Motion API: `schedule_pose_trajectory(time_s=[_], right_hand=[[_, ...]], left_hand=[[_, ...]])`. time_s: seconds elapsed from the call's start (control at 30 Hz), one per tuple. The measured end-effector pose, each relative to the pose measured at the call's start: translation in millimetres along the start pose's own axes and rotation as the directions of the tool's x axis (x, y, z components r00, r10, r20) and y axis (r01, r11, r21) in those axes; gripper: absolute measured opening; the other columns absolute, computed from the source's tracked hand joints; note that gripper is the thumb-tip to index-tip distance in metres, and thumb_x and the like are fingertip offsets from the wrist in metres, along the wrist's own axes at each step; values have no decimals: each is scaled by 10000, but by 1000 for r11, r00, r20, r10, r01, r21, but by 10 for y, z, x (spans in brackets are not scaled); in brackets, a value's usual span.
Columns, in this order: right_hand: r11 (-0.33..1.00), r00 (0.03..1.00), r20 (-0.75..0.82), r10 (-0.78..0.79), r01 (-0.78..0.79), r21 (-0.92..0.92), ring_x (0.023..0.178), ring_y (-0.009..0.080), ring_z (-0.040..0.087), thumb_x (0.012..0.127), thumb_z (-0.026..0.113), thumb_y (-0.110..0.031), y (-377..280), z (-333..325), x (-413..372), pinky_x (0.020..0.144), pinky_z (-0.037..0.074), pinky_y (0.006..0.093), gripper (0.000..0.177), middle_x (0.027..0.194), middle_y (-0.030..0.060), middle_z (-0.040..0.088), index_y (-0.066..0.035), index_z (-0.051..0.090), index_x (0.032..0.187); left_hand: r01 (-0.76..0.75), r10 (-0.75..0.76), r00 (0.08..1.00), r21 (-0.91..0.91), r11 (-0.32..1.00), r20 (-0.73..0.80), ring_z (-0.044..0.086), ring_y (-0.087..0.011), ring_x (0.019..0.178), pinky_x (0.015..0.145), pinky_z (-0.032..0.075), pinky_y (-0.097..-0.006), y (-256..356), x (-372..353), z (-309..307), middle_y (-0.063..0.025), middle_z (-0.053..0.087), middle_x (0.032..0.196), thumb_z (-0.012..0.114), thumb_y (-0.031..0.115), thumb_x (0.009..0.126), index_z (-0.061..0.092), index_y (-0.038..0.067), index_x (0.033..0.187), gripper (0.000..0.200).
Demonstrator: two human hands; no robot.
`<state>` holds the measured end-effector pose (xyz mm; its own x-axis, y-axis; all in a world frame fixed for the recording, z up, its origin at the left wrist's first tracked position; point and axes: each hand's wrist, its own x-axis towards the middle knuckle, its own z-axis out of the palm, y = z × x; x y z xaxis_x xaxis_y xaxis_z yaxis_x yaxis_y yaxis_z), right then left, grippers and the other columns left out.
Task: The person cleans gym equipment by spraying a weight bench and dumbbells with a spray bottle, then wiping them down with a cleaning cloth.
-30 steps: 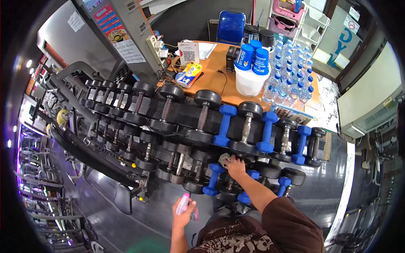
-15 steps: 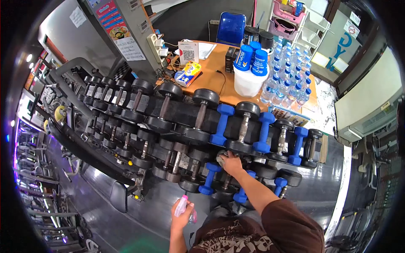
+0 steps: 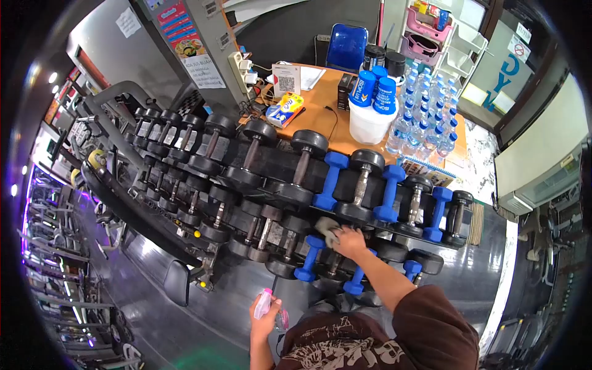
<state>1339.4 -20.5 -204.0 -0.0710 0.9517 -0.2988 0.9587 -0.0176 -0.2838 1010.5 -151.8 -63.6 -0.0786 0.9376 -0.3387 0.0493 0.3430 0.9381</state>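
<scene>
Low in the view, my left hand (image 3: 265,318) is closed around a spray bottle (image 3: 264,302) with a pink and white head, held in front of the rack. My right hand (image 3: 349,242) reaches to the lower row of the dumbbell rack and grips a grey cloth (image 3: 327,229). The cloth lies against the top end of a black dumbbell (image 3: 333,265), whose upper part my hand and the cloth cover. To its left leans a small blue dumbbell (image 3: 309,259); another blue dumbbell (image 3: 358,275) is to its right, partly behind my forearm.
Above, the upper row holds black dumbbells (image 3: 303,163) and blue dumbbells (image 3: 330,182). Behind it stands a wooden desk (image 3: 314,123) with water bottles (image 3: 424,117), a white bucket (image 3: 368,127) of blue shakers and a yellow-blue pack (image 3: 285,111). A padded bench (image 3: 132,213) is at left.
The cloth has shifted slightly, with more of it showing left of my right hand, which has moved a little right. My left hand stays nearly still with the spray bottle. The view has tilted slightly.
</scene>
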Motion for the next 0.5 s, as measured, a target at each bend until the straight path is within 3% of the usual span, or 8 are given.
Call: schedule_pose_trajectory(time_s=[0.07, 0.17, 0.2, 0.3, 0.4, 0.5], right_hand=[[999, 996, -90, -12, 17, 50, 1272, 314, 564, 868, 642, -345, -121, 57, 219, 1027, 428, 535, 498, 1403, 157, 561, -266, 605, 1358], [987, 985, 117, 130, -117, -107, 1274, 333, 559, 877, 629, -293, -23, 355, 323, 1024, 420, 553, 509, 1462, 159, 504, -327, 584, 1384], [990, 988, 79, 134, -130, -50, 1252, 313, 582, 872, 622, -335, 19, 330, 161, 1026, 410, 577, 507, 1422, 159, 547, -271, 593, 1375], [981, 959, 209, 192, -182, -67, 1146, 299, 648, 872, 623, -376, 81, 119, -241, 1010, 403, 533, 435, 1294, 119, 632, -218, 650, 1276], [976, 908, 357, 217, -190, -109, 1082, 324, 675, 846, 635, -428, 96, 3, -218, 1001, 429, 509, 484, 1221, 128, 664, -190, 651, 1266], [998, 999, -43, 29, -26, 58, 1116, 335, 653, 861, 628, -374, -92, 99, -10, 997, 448, 496, 439, 1256, 132, 637, -198, 652, 1263]], left_hand=[[-21, 20, 1000, 44, 999, 17, 611, -108, 701, 653, 502, -275, 0, 14, 26, -31, 633, 785, 740, 38, 855, 621, 15, 935, 145], [-58, 54, 997, 101, 993, 46, 610, -107, 704, 656, 501, -273, 44, 74, 57, -40, 644, 793, 739, 32, 852, 621, 9, 935, 147], [-48, 45, 998, 79, 996, 43, 611, -107, 705, 657, 501, -272, 102, 63, 80, -42, 648, 797, 740, 32, 851, 621, 6, 936, 148], [-11, 11, 1000, -7, 1000, 11, 613, -109, 704, 652, 503, -273, 165, -16, 53, -45, 651, 802, 747, 34, 850, 625, 4, 940, 155], [-4, 3, 1000, -18, 1000, -16, 614, -112, 699, 641, 504, -276, 57, -82, -68, -43, 649, 801, 749, 35, 853, 628, 4, 942, 154], [22, -21, 999, 20, 1000, -36, 615, -112, 697, 635, 508, -278, -72, -90, -146, -44, 647, 802, 745, 29, 857, 627, 4, 939, 146]])
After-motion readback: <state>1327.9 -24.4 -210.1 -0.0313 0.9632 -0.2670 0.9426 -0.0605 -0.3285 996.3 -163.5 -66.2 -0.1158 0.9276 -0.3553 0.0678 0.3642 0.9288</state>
